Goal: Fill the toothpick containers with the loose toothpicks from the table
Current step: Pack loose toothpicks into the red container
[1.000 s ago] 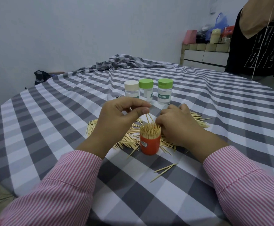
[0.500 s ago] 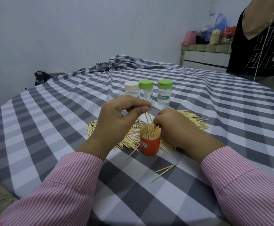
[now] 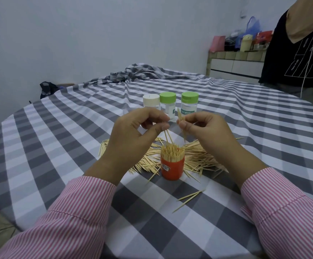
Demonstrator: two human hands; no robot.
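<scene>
Left hand (image 3: 133,133): two toothpicks (image 3: 167,136) are being pinched above the orange container (image 3: 172,168).
Right hand (image 3: 206,131): a small bundle (image 3: 181,122) is being gripped.
Loose toothpicks (image 3: 198,157): being left piled around the container, mid-table, well apart from the edges.

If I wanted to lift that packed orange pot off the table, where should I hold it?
Probably round the lower wall of the orange pot, coming in from the near side. It stands upright and open, with toothpick tips sticking out of the top, so a grip from above would hit them. Loose toothpicks crowd its back and sides.
</scene>
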